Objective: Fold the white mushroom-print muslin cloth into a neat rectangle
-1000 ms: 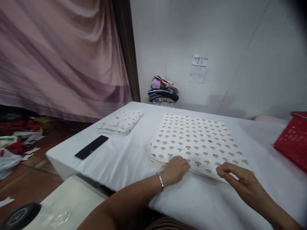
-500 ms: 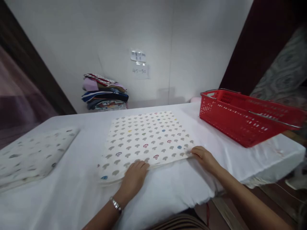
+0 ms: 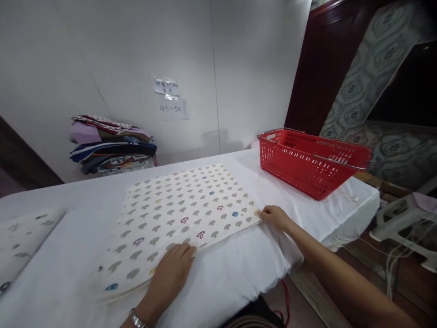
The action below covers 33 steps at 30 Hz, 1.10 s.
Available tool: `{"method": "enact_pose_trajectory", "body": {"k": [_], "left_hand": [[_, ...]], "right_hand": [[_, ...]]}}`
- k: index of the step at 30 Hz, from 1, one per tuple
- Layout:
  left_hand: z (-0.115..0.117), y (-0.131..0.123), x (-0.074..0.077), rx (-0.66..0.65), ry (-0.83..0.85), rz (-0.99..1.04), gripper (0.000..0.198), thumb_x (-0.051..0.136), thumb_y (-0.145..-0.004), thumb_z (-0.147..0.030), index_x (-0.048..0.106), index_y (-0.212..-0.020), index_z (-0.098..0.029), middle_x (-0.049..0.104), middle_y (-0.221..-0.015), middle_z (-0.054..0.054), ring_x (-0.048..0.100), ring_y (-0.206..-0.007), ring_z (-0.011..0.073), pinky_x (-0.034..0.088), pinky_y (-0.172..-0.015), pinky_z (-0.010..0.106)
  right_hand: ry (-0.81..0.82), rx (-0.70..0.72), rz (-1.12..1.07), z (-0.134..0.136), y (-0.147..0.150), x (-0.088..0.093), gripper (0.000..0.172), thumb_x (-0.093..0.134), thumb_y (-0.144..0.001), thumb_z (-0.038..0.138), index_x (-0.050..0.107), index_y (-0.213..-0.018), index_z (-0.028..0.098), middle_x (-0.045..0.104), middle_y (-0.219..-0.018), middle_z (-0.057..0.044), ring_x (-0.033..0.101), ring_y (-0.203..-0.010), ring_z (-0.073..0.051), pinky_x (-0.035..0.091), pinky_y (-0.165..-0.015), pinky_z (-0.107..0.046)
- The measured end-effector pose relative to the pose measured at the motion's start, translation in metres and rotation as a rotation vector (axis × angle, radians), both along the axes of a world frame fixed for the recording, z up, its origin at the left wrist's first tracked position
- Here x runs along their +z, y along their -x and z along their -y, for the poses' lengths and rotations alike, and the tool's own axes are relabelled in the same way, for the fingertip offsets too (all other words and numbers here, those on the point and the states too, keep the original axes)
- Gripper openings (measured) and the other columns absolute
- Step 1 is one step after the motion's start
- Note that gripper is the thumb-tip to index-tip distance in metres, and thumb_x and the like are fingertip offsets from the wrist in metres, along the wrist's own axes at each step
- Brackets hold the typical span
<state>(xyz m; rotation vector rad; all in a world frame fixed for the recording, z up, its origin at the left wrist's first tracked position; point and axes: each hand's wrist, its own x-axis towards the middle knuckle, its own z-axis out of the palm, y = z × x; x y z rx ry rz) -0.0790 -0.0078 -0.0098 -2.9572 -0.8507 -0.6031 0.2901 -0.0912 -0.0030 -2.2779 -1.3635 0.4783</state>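
A cream cloth printed with small mushroom shapes (image 3: 177,214) lies folded in a flat square on the white table (image 3: 239,264). My left hand (image 3: 170,273) lies flat on its near edge, fingers stretched out, a bracelet at the wrist. My right hand (image 3: 275,216) is at the cloth's near right corner, fingers pinched together on that corner.
A red plastic basket (image 3: 307,159) stands at the table's right end. A stack of folded coloured clothes (image 3: 109,143) lies against the white wall. Another folded printed cloth (image 3: 20,237) sits at the far left. Paper notes (image 3: 169,98) hang on the wall.
The view has swung to the right, bringing the red basket fully in and losing the curtain and the black phone. My right hand slid outward to the cloth's right corner.
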Motion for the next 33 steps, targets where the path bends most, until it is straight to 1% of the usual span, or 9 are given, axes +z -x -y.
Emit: {"method": "enact_pose_trajectory", "body": {"k": [3, 7, 9, 13, 17, 19, 23, 28, 33], "left_hand": [[-0.001, 0.001, -0.002, -0.005, -0.016, -0.001, 0.021, 0.04, -0.088, -0.024, 0.06, -0.094, -0.022, 0.061, -0.091, 0.003, 0.054, -0.082, 0.0196, 0.045, -0.073, 0.034], [-0.001, 0.002, -0.003, -0.014, -0.014, 0.002, 0.02, 0.041, -0.088, -0.024, 0.058, -0.097, -0.022, 0.06, -0.092, 0.003, 0.054, -0.082, 0.0192, 0.045, -0.072, 0.034], [0.0, 0.002, -0.003, -0.019, -0.011, 0.012, 0.02, 0.04, -0.088, -0.024, 0.058, -0.098, -0.022, 0.06, -0.092, 0.004, 0.054, -0.082, 0.0191, 0.045, -0.072, 0.034], [-0.001, 0.003, -0.003, -0.034, 0.0, 0.004, 0.02, 0.041, -0.088, -0.025, 0.057, -0.099, -0.021, 0.06, -0.093, 0.004, 0.054, -0.083, 0.0196, 0.045, -0.072, 0.035], [-0.002, 0.002, -0.001, -0.037, 0.013, -0.019, 0.021, 0.041, -0.088, -0.024, 0.058, -0.099, -0.021, 0.059, -0.093, 0.004, 0.054, -0.083, 0.02, 0.045, -0.072, 0.035], [-0.002, 0.002, -0.001, -0.034, 0.025, -0.033, 0.022, 0.04, -0.088, -0.024, 0.058, -0.099, -0.021, 0.059, -0.092, 0.004, 0.054, -0.083, 0.02, 0.045, -0.072, 0.035], [0.0, 0.0, 0.001, -0.017, 0.039, -0.04, 0.024, 0.037, -0.089, -0.024, 0.06, -0.095, -0.02, 0.059, -0.09, 0.005, 0.053, -0.082, 0.02, 0.044, -0.071, 0.035], [0.002, 0.0, 0.002, -0.007, 0.051, -0.045, 0.025, 0.036, -0.09, -0.025, 0.06, -0.093, -0.021, 0.059, -0.091, 0.005, 0.053, -0.084, 0.0197, 0.043, -0.072, 0.035], [0.002, 0.0, 0.004, -0.01, 0.065, -0.045, 0.025, 0.035, -0.09, -0.025, 0.06, -0.093, -0.02, 0.058, -0.09, 0.005, 0.052, -0.083, 0.0196, 0.043, -0.072, 0.035]], "right_hand": [[0.057, -0.004, 0.025, -0.009, -0.001, 0.0, 0.027, 0.055, -0.076, 0.042, 0.063, -0.066, 0.018, 0.063, -0.067, -0.003, 0.053, -0.061, -0.014, 0.031, -0.054, -0.023], [0.048, -0.016, -0.008, -0.016, -0.001, 0.0, 0.017, 0.06, -0.071, 0.033, 0.061, -0.063, 0.017, 0.062, -0.066, -0.002, 0.051, -0.06, -0.013, 0.03, -0.053, -0.022], [0.036, -0.021, -0.047, -0.018, 0.0, 0.0, 0.017, 0.058, -0.072, 0.031, 0.06, -0.063, 0.017, 0.061, -0.062, -0.002, 0.051, -0.057, -0.012, 0.03, -0.051, -0.022], [0.014, -0.026, -0.17, -0.018, 0.002, 0.0, 0.019, 0.05, -0.078, 0.031, 0.058, -0.07, 0.016, 0.057, -0.05, 0.001, 0.05, -0.047, -0.01, 0.032, -0.046, -0.02], [0.01, -0.028, -0.267, -0.02, 0.005, 0.003, 0.012, 0.057, -0.073, 0.026, 0.057, -0.067, 0.016, 0.052, -0.043, 0.003, 0.048, -0.041, -0.01, 0.031, -0.042, -0.02], [-0.013, -0.038, -0.311, -0.024, 0.006, 0.007, 0.009, 0.058, -0.072, 0.023, 0.056, -0.067, 0.016, 0.051, -0.043, 0.004, 0.049, -0.041, -0.009, 0.032, -0.041, -0.018], [-0.072, -0.099, -0.394, -0.03, 0.01, 0.013, 0.007, 0.051, -0.079, 0.023, 0.053, -0.076, 0.017, 0.053, -0.046, 0.004, 0.053, -0.045, -0.009, 0.035, -0.041, -0.016], [0.007, -0.136, -0.449, -0.028, 0.011, 0.007, 0.008, 0.056, -0.074, 0.02, 0.051, -0.069, 0.017, 0.05, -0.038, 0.004, 0.049, -0.036, -0.01, 0.036, -0.037, -0.018], [0.052, -0.127, -0.411, -0.026, 0.011, 0.002, 0.005, 0.056, -0.073, 0.016, 0.052, -0.071, 0.017, 0.051, -0.039, 0.005, 0.049, -0.036, -0.009, 0.036, -0.037, -0.017]]}}
